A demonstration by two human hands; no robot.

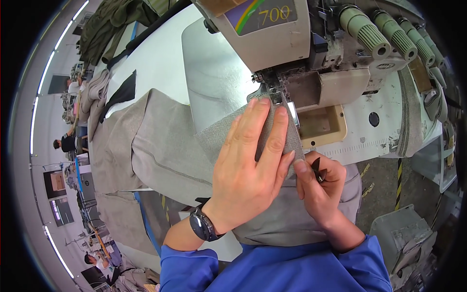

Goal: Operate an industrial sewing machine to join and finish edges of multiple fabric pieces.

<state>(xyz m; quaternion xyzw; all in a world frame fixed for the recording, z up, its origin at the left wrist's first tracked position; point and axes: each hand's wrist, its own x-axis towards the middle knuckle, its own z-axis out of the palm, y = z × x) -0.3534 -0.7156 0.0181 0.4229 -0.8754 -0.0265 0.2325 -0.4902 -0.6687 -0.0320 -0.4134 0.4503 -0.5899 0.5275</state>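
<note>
My left hand (245,163) lies flat on a grey fabric piece (216,134), its fingers stretched toward the presser foot (276,95) of an overlock sewing machine (284,41). The fabric's far edge reaches the foot. At the fabric's right edge, my right hand (326,190) pinches the cloth between thumb and forefinger. Small black thread snips (318,170) are tucked in that same hand, their blades poking out past the fingers. More of the grey cloth spreads left across the table and hangs over my lap.
Ribbed tension knobs (365,31) line the machine's upper right. Below the machine arm is a cream-coloured open tray (323,127). Grey fabric strips (411,112) hang at the right table edge. A grey plastic bin (401,228) holding scraps stands on the floor. Other people sit far left.
</note>
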